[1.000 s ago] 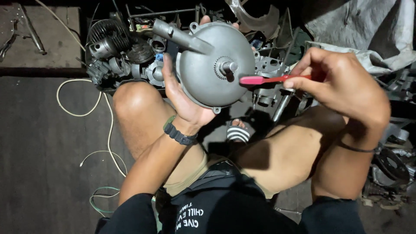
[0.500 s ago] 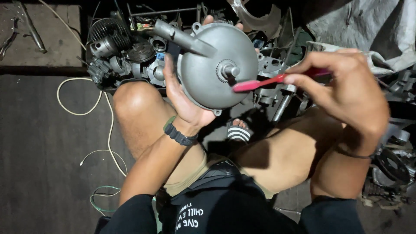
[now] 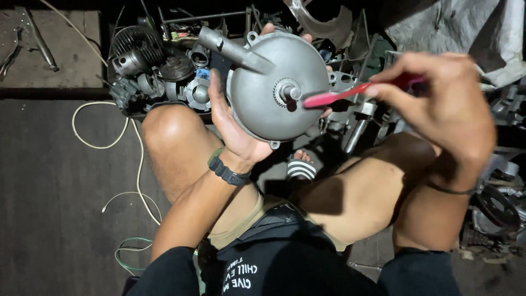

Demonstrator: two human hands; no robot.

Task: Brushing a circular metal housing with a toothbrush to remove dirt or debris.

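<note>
My left hand [image 3: 233, 129] cups a round grey metal engine cover [image 3: 274, 90] from behind and below, holding it up above my knees. A short shaft with a small gear sticks out of its middle, and a tube-like arm juts from its upper left. My right hand [image 3: 438, 107] pinches a red toothbrush [image 3: 334, 97], whose head rests against the cover just right of the shaft. A black watch sits on my left wrist and a thin dark band on my right.
I sit on a dark floor with bare knees raised. A heap of engine parts [image 3: 159, 71], including a finned cylinder, lies ahead on the left. A white cable [image 3: 123, 164] loops at left. More metal parts [image 3: 498, 203] crowd the right, and a striped sandal [image 3: 301, 167] shows below.
My right hand has shifted up and left, bringing the red brush head from the cover's right edge to beside the centre shaft. The left hand keeps the cover steady.
</note>
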